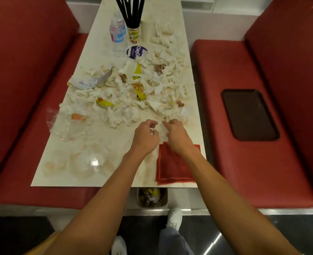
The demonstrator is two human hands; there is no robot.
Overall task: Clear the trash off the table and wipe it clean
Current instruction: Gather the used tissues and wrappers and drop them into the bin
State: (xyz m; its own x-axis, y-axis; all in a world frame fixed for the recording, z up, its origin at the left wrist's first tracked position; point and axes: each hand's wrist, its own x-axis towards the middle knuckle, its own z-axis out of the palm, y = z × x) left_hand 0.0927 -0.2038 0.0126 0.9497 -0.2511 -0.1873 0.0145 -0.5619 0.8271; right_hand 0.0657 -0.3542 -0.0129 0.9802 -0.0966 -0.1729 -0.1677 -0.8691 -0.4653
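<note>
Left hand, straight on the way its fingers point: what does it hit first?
The left hand points up the table. First in its line is the heap of crumpled napkins just beyond its fingertips, though the hand's height above the table is unclear.

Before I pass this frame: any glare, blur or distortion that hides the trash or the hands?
Head view: a glare spot on the table, near left; the wide lens bows the table edges and red benches; soft focus smears the napkin pile; left hand and right hand are visible, but their grip on the crumpled napkin between them is unreadable.
</note>
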